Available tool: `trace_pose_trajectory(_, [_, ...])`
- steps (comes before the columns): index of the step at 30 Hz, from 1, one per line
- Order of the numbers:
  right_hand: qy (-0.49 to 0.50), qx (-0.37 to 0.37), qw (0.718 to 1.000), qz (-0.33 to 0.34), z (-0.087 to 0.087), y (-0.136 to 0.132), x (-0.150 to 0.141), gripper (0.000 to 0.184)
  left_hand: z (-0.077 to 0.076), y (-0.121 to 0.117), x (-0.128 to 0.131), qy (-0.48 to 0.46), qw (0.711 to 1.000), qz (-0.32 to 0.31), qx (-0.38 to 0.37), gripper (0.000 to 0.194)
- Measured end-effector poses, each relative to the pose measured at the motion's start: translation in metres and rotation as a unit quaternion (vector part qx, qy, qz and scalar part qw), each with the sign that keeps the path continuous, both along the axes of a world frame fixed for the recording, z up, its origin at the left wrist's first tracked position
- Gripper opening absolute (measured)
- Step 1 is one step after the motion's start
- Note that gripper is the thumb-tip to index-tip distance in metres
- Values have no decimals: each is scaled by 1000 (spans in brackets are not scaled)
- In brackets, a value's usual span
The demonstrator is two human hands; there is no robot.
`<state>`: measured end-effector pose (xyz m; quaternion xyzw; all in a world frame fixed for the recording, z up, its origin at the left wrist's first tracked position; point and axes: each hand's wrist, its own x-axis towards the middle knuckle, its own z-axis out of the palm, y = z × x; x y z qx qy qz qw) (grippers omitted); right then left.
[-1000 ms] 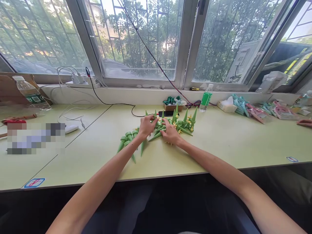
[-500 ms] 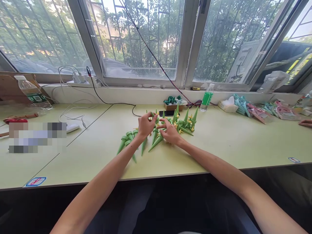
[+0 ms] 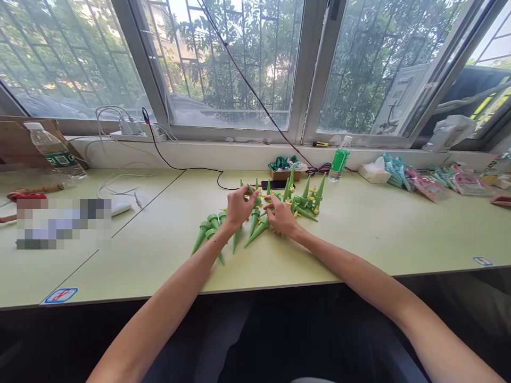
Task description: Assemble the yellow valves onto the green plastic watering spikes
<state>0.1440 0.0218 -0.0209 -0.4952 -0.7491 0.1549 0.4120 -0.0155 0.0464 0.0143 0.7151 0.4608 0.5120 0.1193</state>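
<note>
My left hand (image 3: 238, 206) is closed in a pinch on a green plastic watering spike (image 3: 250, 189), its fingertips partly hiding it. Just to the right, my right hand (image 3: 281, 217) has its fingers bent and a little apart, with nothing plainly held in them. Beneath and between the hands lie more green cone-shaped spikes (image 3: 258, 233) with ribbed caps. Another group of spikes (image 3: 203, 234) rests left of my left wrist. Beyond my right hand, several spikes (image 3: 319, 192) stand point up with small yellow valves (image 3: 312, 198) around them.
Behind the spikes are a dark phone (image 3: 274, 185), a small box of green items (image 3: 284, 173) and a green-labelled bottle (image 3: 339, 160). Tissues (image 3: 374, 172) and bagged items (image 3: 425, 183) sit to the right. Cables (image 3: 195, 169) cross the left side. Another person's hand (image 3: 501, 200) shows far right.
My right hand's fingers have drawn back slightly to the right, away from my left hand. My left hand keeps its pinch in nearly the same place.
</note>
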Motion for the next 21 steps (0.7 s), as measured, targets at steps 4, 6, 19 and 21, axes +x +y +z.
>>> trace_pose_trajectory(4, [0,28,999,-29,5,-5,-1,34,-4,2,1,15,1000,-7,-2,22])
trace_pose_trajectory(6, [7,48,998,-44,7,-6,-2,35,-5,3,3,18,1000,-6,-2,22])
trace_pose_trajectory(19, [-9,108,994,-23,13,-7,-3,24,18,-11,11,61,994,-86,-10,52])
trace_pose_trajectory(21, [-15,114,993,-29,16,-9,-3,22,23,-10,8,19,996,-78,-25,56])
